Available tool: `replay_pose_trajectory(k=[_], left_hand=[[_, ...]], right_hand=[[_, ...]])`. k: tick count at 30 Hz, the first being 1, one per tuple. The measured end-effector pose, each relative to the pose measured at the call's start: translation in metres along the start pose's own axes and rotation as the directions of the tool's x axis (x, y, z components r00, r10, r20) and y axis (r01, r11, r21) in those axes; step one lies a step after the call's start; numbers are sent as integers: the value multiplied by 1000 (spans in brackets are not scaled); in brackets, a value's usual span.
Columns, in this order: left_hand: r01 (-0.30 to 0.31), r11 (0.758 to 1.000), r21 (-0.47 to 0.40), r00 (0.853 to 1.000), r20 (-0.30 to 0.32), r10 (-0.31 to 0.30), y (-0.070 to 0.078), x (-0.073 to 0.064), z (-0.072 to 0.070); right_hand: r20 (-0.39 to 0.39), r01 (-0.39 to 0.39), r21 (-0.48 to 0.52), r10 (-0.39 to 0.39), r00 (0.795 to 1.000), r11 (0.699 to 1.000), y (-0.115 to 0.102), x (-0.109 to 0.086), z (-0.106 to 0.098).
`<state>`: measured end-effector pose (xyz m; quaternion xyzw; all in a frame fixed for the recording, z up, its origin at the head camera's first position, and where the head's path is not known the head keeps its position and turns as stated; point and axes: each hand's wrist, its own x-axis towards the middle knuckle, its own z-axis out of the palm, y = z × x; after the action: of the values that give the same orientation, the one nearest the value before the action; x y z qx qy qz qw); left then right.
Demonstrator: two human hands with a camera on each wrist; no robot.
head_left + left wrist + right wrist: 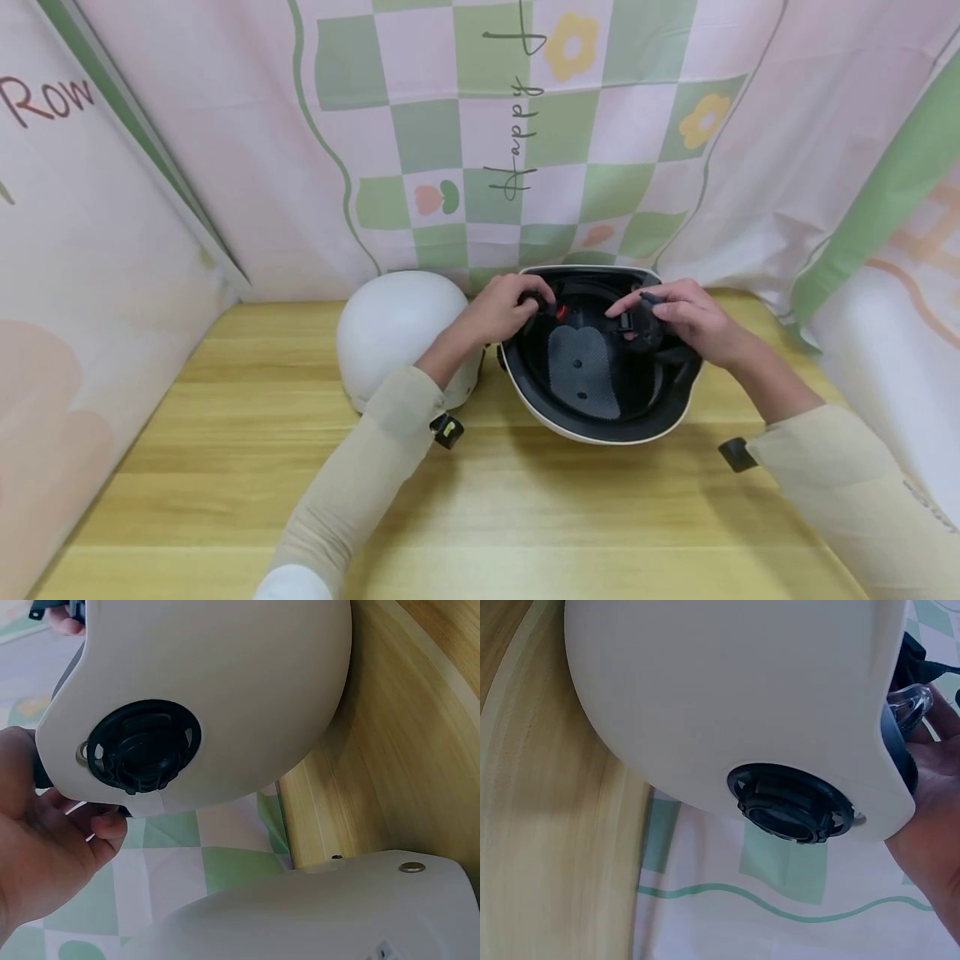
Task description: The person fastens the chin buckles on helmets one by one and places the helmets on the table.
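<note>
A white helmet (592, 433) lies upside down on the table, its black lining and grey mesh pad facing up. At its left rim my left hand (498, 308) curls its fingers round a black chin strap (531, 298), beside a small red buckle part (561, 312). Over the right side of the opening, my right hand (693, 321) pinches a black strap piece with a buckle (628, 323), the index finger reaching inward. In the left wrist view a round black side mount (144, 746) shows on the shell; the right wrist view has a matching mount (791, 802).
A second white helmet (401, 333) sits dome up just left of the first, under my left forearm. Behind both hangs a checked curtain (495, 125). The wooden table (525, 517) extends toward me. Fabric walls close off the left and right sides.
</note>
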<state>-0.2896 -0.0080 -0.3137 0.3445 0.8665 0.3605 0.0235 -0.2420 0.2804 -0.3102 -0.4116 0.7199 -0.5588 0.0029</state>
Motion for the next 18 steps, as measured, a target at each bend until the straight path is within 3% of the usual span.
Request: replay_pose_trajectory(k=[2, 4, 7, 10, 15, 18], left_hand=[[-4, 1000, -6, 1000, -4, 4, -1, 0, 0], [-13, 1000, -11, 1000, -9, 13, -1, 0, 1], [-32, 999, -9, 999, -31, 31, -1, 0, 2], [-53, 999, -4, 996, -70, 53, 0, 0, 3], [-58, 998, -22, 992, -110, 55, 2, -1, 2], [-46, 997, -66, 996, -80, 41, 2, -1, 1]], right_hand=[[-20, -33, -47, 32, 999, 998, -2, 0, 1], [-65, -105, -156, 95, 993, 982, -4, 0, 3], [-134, -205, -352, 167, 977, 913, -6, 0, 5], [-152, -227, -441, 176, 972, 868, -6, 2, 7], [-140, -180, -457, 130, 982, 871, -6, 4, 7], [-133, -165, -457, 116, 984, 874, -7, 5, 8]])
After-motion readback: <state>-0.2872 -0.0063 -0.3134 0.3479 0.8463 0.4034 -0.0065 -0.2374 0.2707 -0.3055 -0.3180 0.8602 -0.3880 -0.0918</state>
